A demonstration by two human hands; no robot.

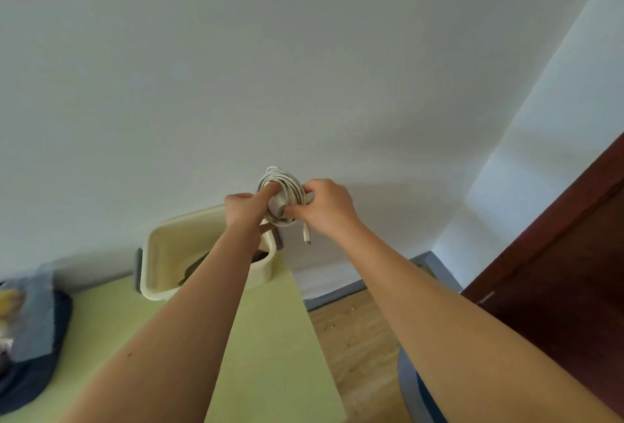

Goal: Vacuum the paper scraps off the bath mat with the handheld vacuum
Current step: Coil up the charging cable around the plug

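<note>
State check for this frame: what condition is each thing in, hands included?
Coiled white cable: wound in loops, held in the air, plug end dangling.
Left hand: holds the coil, index finger in its centre.
Right hand: pinches the coil's side.
Cream plastic basket: upright, open-topped, on the yellow-green table.

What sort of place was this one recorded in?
Likely a room in a home: painted white wall, wood-look floor with grey skirting, and a dark wooden door. The left hand and right hand grip a coiled cable.
</note>
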